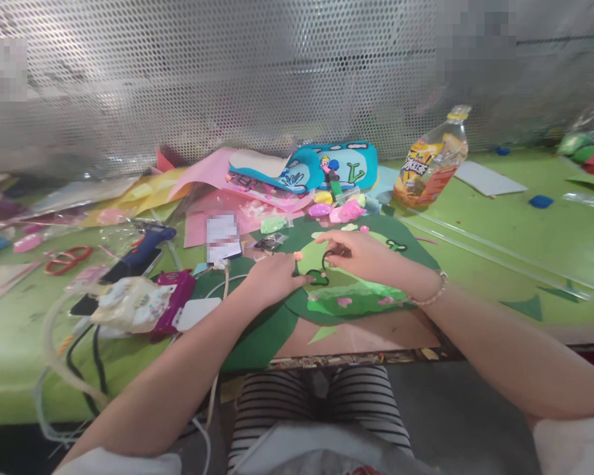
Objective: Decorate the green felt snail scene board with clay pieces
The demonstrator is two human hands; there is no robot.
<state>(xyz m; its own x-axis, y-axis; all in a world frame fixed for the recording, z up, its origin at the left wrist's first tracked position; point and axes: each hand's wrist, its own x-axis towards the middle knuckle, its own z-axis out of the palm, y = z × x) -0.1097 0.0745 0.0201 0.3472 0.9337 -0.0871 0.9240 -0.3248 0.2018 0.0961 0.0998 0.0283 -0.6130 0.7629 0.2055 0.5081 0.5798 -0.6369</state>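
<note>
Before me lies a green paper picture (pixel 366 274) with a light-green middle, a grassy strip and small pink flowers. My right hand (pixel 351 254) is over it, thumb and fingers pinching a thin dark strip (pixel 326 259) that curves down toward the picture. On its left side rests my left hand (pixel 274 280), fingers stretched out and lying low, a tip touching near a small black-edged green shape (pixel 319 277). Another black-edged green shape (pixel 396 245) is on the picture's right side. Lumps of pink clay (pixel 347 211) sit just behind the picture.
A glue gun (pixel 146 247), a purple power strip (pixel 178 297) with cables, red scissors (pixel 69 260) and a phone (pixel 223 237) are at left. Behind are blue decorated pieces (pixel 349 165) and a drink bottle (pixel 433 161). Clear sticks (pixel 505 254) lie at right.
</note>
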